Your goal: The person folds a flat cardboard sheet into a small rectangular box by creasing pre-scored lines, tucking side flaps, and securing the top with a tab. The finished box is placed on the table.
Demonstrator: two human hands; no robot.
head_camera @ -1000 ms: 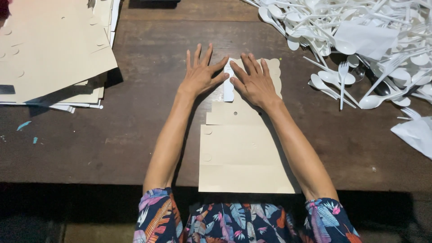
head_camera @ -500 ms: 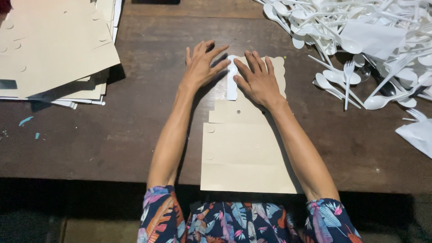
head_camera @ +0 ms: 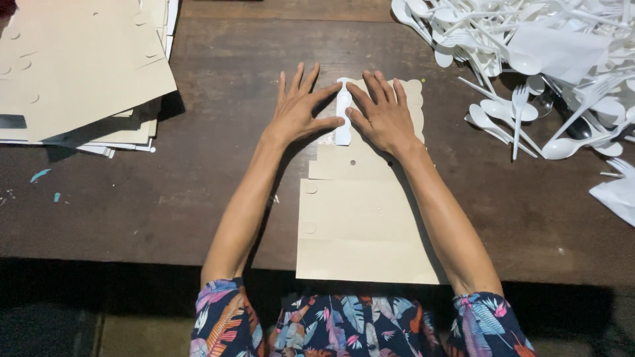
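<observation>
A beige card sheet (head_camera: 364, 231) with a scalloped far edge lies on the dark wooden table (head_camera: 218, 86) in front of me. On its far end rests a white plastic utensil (head_camera: 343, 112), lying lengthwise. My left hand (head_camera: 301, 109) lies flat with fingers spread, thumb and forefinger touching the utensil's left side. My right hand (head_camera: 383, 116) lies flat on the card, fingers spread, thumb and forefinger against the utensil's right side. Neither hand grips anything.
A stack of large beige card sheets (head_camera: 73, 66) sits at the far left. A heap of white plastic spoons and forks (head_camera: 529, 53) fills the far right, with a white wrapper (head_camera: 618, 195) at the right edge. Small blue scraps (head_camera: 40, 175) lie near the left.
Both hands stay flat beside the utensil; the fingers have closed in slightly against it. The card has not moved.
</observation>
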